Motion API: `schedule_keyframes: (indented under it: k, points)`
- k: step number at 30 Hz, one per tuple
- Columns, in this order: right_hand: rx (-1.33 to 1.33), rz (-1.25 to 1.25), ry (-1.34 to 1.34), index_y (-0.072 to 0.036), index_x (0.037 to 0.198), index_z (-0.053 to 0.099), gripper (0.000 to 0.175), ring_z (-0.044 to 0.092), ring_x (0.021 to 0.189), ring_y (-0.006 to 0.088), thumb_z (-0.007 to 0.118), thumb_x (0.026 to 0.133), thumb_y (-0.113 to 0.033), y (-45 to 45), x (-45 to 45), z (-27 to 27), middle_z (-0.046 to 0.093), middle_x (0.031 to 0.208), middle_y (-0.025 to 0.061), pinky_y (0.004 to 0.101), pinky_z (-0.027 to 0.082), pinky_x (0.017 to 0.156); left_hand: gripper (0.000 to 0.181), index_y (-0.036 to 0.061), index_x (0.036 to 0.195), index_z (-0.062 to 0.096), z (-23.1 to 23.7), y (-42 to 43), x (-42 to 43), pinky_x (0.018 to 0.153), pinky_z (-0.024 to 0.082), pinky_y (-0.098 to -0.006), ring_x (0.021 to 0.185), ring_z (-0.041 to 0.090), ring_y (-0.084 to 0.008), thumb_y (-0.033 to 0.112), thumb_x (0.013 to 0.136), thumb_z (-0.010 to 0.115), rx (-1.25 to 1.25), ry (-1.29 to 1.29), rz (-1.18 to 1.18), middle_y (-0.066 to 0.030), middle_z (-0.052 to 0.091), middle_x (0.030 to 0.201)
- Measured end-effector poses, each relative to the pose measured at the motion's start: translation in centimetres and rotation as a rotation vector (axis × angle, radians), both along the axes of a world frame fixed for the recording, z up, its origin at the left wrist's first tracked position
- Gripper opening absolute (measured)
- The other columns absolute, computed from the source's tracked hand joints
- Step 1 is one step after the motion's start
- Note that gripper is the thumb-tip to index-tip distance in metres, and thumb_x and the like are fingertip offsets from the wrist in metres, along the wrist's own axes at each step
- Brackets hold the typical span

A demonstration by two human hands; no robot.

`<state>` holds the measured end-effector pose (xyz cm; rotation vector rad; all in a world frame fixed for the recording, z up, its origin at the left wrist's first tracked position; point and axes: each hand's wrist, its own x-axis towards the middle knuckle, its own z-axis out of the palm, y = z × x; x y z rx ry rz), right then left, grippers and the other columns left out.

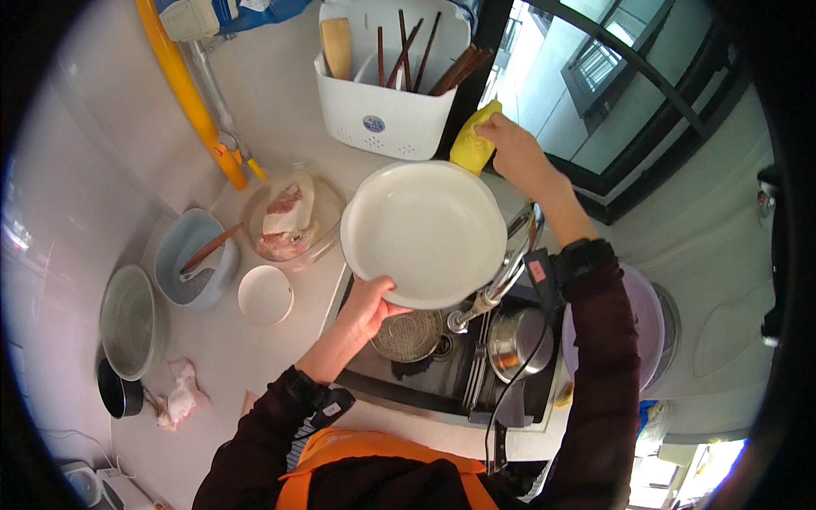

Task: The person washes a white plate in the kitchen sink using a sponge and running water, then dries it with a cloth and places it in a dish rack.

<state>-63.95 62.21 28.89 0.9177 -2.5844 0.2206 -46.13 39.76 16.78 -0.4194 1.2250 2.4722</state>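
Note:
My left hand (370,307) grips the near rim of a large white bowl (427,233), thumb on the inside. The bowl is held up over the sink (382,376), and its open side faces me. My right hand (513,153) pinches a yellow cloth (475,140) beyond the bowl's far right rim, beside the window. Just right of the bowl stands the chrome faucet (503,280). Under the bowl a round perforated strainer (408,335) lies in the sink, partly hidden. A steel pot (519,344) sits at the sink's right side.
A white utensil holder (386,118) with chopsticks stands behind. Left on the counter are a glass bowl of raw meat (287,220), a small white bowl (266,295), a blue-grey basin (196,255) and a colander (131,322). A cleaver (510,408) lies at the sink's front; a purple basin (647,325) is right.

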Motion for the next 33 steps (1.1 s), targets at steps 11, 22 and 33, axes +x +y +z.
schedule_keyframes:
  k: [11,22,33]
  points:
    - [0.476,-0.323,-0.026,-0.007,0.127,0.043,0.051,0.035,0.126,0.0263,0.049,0.078,0.001,14.1,12.6,-16.2,0.037,0.136,0.009,0.0413,0.033,0.1,0.039,-0.0043,0.113,0.046,-4.7,-7.8,6.8,0.085,0.048,-0.0457,0.098,0.056,-0.0261,0.004,0.076,0.05,-0.293,-0.158,0.033,-0.0125,0.054,0.11]
    - [0.219,-0.389,-0.861,-0.009,0.093,0.061,0.023,0.059,0.085,0.0297,0.056,0.07,-0.008,5.2,24.0,-27.8,0.06,0.087,0.0109,0.0419,0.048,0.076,0.037,-0.0022,0.11,0.047,-9.3,-7.5,10.0,0.076,0.048,-0.041,0.089,0.056,-0.0233,0.002,0.073,0.049,-0.306,-0.347,-0.022,-0.0112,0.052,0.105]
    - [0.314,-0.304,-1.073,-0.013,0.12,0.053,0.044,0.049,0.11,0.0325,0.058,0.076,-0.01,-0.9,28.9,-42.5,0.054,0.117,0.0109,0.0426,0.04,0.091,0.053,-0.0032,0.123,0.035,-10.5,-5.8,8.9,0.08,0.048,-0.0455,0.101,0.052,-0.0249,0.001,0.071,0.048,-0.471,-0.393,-0.117,-0.0133,0.048,0.111]
